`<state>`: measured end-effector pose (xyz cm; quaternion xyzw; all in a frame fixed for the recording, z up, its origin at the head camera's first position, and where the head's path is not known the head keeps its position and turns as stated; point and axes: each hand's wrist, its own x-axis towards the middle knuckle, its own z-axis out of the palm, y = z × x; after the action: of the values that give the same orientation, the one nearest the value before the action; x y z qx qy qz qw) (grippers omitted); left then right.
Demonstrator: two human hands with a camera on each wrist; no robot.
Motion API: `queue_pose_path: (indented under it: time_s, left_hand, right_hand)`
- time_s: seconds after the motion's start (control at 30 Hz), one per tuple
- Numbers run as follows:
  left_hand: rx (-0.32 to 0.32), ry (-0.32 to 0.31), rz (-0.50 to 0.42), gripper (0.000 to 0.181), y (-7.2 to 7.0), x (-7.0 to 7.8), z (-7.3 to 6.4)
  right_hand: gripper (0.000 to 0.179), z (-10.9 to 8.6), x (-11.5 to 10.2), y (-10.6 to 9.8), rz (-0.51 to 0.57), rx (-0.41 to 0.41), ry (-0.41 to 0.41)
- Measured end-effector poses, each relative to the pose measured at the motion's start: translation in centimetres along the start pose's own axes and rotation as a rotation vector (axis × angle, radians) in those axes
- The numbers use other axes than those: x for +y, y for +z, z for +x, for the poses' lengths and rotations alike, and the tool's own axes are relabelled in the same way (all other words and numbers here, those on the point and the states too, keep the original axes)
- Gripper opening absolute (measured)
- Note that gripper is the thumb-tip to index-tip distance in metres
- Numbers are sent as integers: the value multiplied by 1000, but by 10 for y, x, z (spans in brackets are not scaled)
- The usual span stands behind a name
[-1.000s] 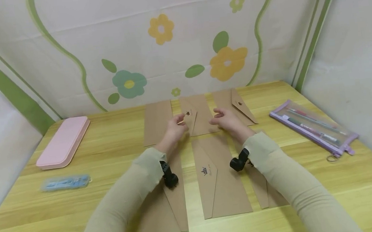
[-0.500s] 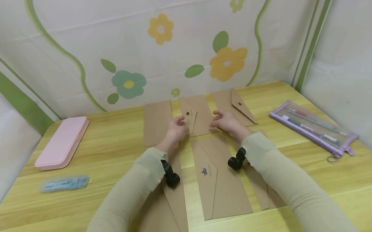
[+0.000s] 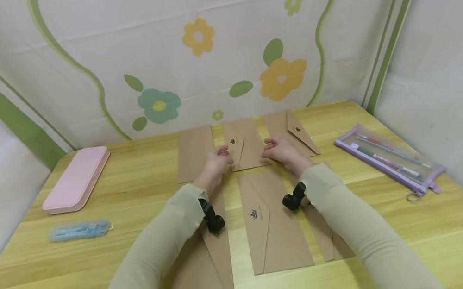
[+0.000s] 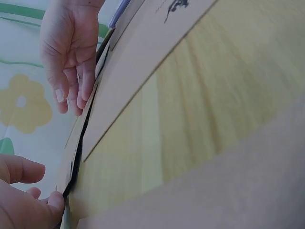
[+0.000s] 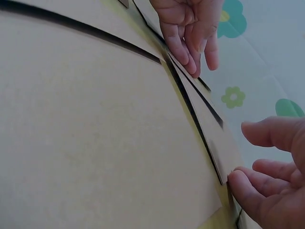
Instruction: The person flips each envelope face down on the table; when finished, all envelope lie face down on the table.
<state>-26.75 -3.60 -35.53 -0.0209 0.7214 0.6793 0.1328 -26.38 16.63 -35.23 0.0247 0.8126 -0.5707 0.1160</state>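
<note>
Brown paper envelope [image 3: 245, 148], edges pinched by our left hand [image 3: 215, 162] and right hand [image 3: 281, 151]; clear pouch [image 3: 388, 157] holds pens

Setting: a screened-off craft or stationery station, staged rather than lived in. Pale wood bench [image 3: 101, 268] enclosed on three sides by hanging white cloth [image 3: 223, 61] printed with flowers and green vines; plain white panels left and right. Stationery on the bench: pink pencil case [image 3: 76, 179], clear purple pouch [image 3: 389, 157] with pens, small blue packet [image 3: 79, 231], and rows of brown envelopes [image 3: 274, 224]. No room furniture visible beyond the cloth.
</note>
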Motion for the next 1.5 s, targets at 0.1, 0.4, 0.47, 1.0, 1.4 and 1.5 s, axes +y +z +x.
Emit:
queue_pose_path:
  time_s: [0.1,0.4,0.47,1.0,1.4,1.5]
  left_hand:
    - [27,15,-19,54,-2,1,-1]
    - [124,43,-107,51,-13,3,-3]
    - [140,50,-109,50,-18,3,-4]
    - [219,119,-141,48,-50,9,-11]
    - [207,150,-174,44,-51,22,-17]
    - [193,177,-213,44,-47,28,-16]
  right_hand:
    - [63,1,0,2,40,-14,10]
    - [64,4,-5,14,20,-85,-20]
    - [65,4,-7,18,17,-98,-23]
    - [75,8,-20,53,77,-166,-11]
    - [75,11,-22,62,129,-166,1]
    - [76,12,-22,62,152,-183,-1]
